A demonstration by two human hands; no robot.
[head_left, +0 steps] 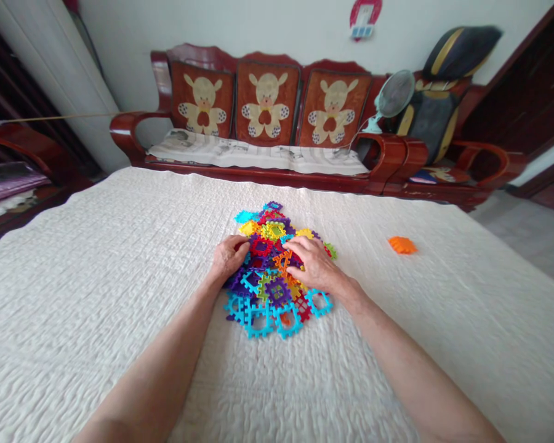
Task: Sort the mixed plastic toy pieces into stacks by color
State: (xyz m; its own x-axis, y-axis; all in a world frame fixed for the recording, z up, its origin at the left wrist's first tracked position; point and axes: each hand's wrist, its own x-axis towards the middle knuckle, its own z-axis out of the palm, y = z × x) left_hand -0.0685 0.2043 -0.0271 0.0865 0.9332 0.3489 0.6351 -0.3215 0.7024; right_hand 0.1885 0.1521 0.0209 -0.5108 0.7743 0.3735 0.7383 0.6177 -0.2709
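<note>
A heap of colourful plastic interlocking tiles (277,292) with toothed edges lies in front of me, in blue, purple, red, yellow, green and orange. My left hand (229,257) rests against the heap's left side, its fingers curled and close together; whatever is at their tips is hidden. Over the right part of the heap is my right hand (313,264). Its thumb and fingers close around the edge of an orange tile (282,261), which sits tilted among the others. Light blue frame tiles (259,321) lie at the near edge of the heap.
A separate orange piece (402,245) lies to the right on the white quilted cover (120,277). Beyond the far edge stands a wooden sofa (258,175) with bear-patterned cushions (266,101). A small fan (394,95) and a black-and-yellow seat cushion (429,120) are at the right.
</note>
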